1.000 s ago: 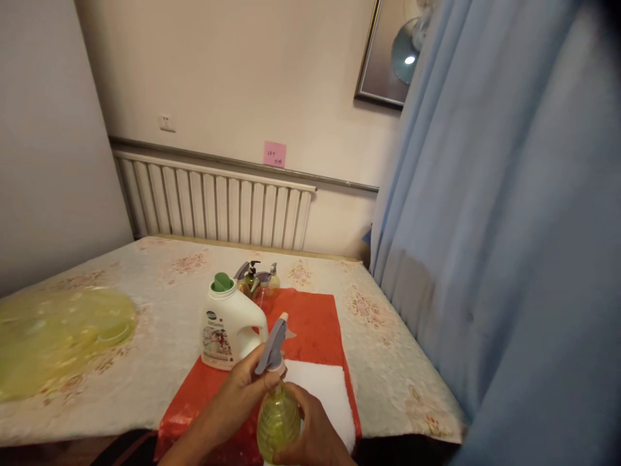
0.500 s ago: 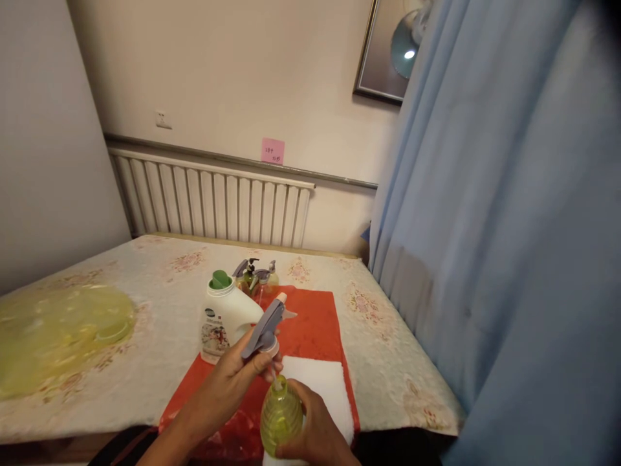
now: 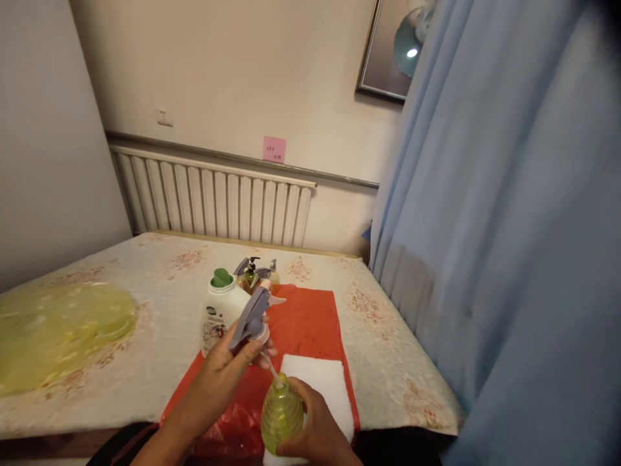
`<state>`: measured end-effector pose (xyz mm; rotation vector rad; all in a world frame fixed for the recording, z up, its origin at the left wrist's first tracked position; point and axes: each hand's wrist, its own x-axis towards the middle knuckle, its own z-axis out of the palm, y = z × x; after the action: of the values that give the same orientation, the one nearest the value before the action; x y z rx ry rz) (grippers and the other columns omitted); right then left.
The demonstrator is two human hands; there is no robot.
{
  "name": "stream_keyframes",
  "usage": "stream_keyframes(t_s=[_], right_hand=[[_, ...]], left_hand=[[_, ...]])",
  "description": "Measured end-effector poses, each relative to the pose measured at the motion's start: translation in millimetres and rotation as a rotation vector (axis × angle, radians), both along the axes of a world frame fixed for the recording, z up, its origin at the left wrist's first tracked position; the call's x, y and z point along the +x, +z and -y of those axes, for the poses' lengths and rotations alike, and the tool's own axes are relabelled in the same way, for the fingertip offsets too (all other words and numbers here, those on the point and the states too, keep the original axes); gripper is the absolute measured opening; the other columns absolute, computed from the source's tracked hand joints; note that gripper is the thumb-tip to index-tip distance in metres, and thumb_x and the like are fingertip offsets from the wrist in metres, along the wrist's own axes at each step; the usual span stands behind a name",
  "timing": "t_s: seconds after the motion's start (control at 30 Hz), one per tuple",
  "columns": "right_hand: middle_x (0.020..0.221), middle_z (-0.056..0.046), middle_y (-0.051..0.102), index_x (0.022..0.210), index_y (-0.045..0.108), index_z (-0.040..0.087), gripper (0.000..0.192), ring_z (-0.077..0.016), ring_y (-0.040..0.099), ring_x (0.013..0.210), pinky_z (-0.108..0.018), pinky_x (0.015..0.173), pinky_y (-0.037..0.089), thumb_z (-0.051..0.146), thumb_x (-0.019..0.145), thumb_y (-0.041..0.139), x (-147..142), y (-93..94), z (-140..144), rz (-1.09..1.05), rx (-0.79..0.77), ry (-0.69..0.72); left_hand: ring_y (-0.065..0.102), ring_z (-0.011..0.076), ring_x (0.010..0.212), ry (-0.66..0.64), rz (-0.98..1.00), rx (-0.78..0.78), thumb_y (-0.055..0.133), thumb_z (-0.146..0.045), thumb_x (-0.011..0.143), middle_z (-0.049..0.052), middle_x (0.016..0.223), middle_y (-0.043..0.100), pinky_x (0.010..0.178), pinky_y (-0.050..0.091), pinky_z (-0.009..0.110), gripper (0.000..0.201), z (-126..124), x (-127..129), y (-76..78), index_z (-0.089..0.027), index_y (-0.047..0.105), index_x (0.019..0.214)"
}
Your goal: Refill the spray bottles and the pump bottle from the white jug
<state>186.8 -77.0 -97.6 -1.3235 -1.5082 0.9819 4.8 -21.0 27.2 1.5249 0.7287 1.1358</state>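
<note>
1. Ribbed yellow translucent plastic bottle (image 3: 281, 412): upright at the near edge of the surface (image 3: 160, 304), clamped by the right hand (image 3: 315, 430) to steady it.
2. Grey trigger sprayer head (image 3: 252, 315): lifted clear of the neck, gripped by the left hand (image 3: 228, 362); dip tube trails into the bottle.
3. White folded cloth (image 3: 320, 385) on red mat (image 3: 305, 323), underneath, placed to catch drips.
4. White detergent jug, green cap (image 3: 220, 310): behind, untouched.

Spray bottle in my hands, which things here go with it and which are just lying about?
In use: left hand lifting spray head; right hand holding yellow bottle.
Lying about: white jug, small pump bottles, white towel, red cloth.
</note>
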Motion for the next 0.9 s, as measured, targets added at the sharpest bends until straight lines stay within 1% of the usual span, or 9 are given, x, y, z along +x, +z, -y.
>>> stream_keyframes(t_s=[0.07,0.13,0.23,0.3,0.37,0.5,0.67,0.77,0.9], right_hand=[[0.116,-0.004,0.067,0.116,0.063,0.021,0.081,-0.0292,0.061,0.104,-0.038,0.095,0.047,0.008,0.039,0.087,-0.1,1.2,-0.3,0.023,0.000,-0.005],[0.115,-0.003,0.068,0.116,0.063,0.023,0.080,-0.0289,0.062,0.103,-0.038,0.095,0.048,0.007,0.041,0.086,1.5,2.0,-1.1,0.032,0.004,-0.007],[0.116,-0.002,0.068,0.116,0.063,0.023,0.081,-0.0291,0.062,0.105,-0.037,0.094,0.049,0.005,0.040,0.085,8.1,2.1,-4.5,0.026,-0.017,-0.023],[0.120,-0.004,0.067,0.119,0.061,0.022,0.084,-0.0297,0.062,0.109,-0.037,0.096,0.049,0.005,0.040,0.085,14.8,2.9,-9.3,0.019,-0.041,-0.037],[0.123,-0.005,0.065,0.125,0.058,0.021,0.089,-0.0300,0.061,0.112,-0.038,0.098,0.048,0.005,0.041,0.084,22.0,6.2,-16.6,0.026,-0.055,-0.062],[0.122,-0.006,0.066,0.123,0.059,0.021,0.083,-0.0305,0.062,0.112,-0.041,0.099,0.047,0.009,0.044,0.083,31.3,24.8,-39.8,0.130,-0.010,-0.103],[0.115,-0.006,0.068,0.117,0.060,0.021,0.070,-0.0278,0.065,0.101,-0.039,0.090,0.051,0.017,0.051,0.081,23.9,72.3,-80.2,0.296,0.166,-0.090],[0.107,-0.005,0.069,0.110,0.063,0.022,0.057,-0.0261,0.065,0.094,-0.037,0.085,0.052,0.021,0.055,0.079,13.0,104.6,-105.7,0.520,0.287,-0.077],[0.101,-0.003,0.068,0.108,0.063,0.023,0.048,-0.0240,0.063,0.092,-0.034,0.084,0.049,0.025,0.062,0.077,2.1,133.4,-140.3,0.726,0.401,-0.015]], left_hand=[[0.068,0.0162,0.066,-0.011,0.025,-0.018,0.064,-0.041,0.086,0.002,0.079,0.071,0.066,0.058,0.027,0.030,0.5,-2.3,-0.2,-0.018,0.065,0.106],[0.068,0.0154,0.065,0.054,0.112,-0.036,0.067,-0.039,0.085,0.001,0.081,0.072,0.067,0.059,0.027,0.030,-0.2,-5.9,-0.6,-0.019,0.065,0.107],[0.070,0.0153,0.071,0.287,0.422,-0.043,0.071,-0.035,0.082,0.000,0.085,0.073,0.068,0.060,0.025,0.033,-4.4,-16.2,-0.8,-0.023,0.063,0.112],[0.071,0.0176,0.076,0.351,0.603,-0.066,0.074,-0.034,0.080,0.000,0.084,0.073,0.066,0.061,0.025,0.033,-9.3,-27.5,-4.1,-0.023,0.064,0.110],[0.071,0.0196,0.077,0.343,0.699,-0.147,0.075,-0.032,0.078,0.002,0.082,0.074,0.064,0.063,0.026,0.031,-15.4,-41.8,-15.0,-0.021,0.067,0.106],[0.074,0.0201,0.074,0.305,0.819,-0.403,0.075,-0.019,0.076,0.006,0.080,0.077,0.063,0.064,0.027,0.027,-28.5,-70.1,-64.7,-0.018,0.070,0.103],[0.076,0.0217,0.078,0.325,0.865,-0.592,0.053,0.000,0.084,0.010,0.086,0.079,0.066,0.065,0.031,0.030,-42.9,-95.0,-142.1,-0.016,0.072,0.099],[0.076,0.0207,0.085,0.363,0.915,-0.652,0.047,-0.001,0.087,0.010,0.094,0.079,0.073,0.065,0.033,0.040,-48.7,-109.8,-179.3,-0.020,0.067,0.117],[0.075,0.0219,0.093,0.378,0.935,-0.742,0.048,-0.004,0.088,0.009,0.102,0.079,0.079,0.064,0.034,0.058,-55.8,-131.3,-221.5,-0.026,0.047,0.142]])
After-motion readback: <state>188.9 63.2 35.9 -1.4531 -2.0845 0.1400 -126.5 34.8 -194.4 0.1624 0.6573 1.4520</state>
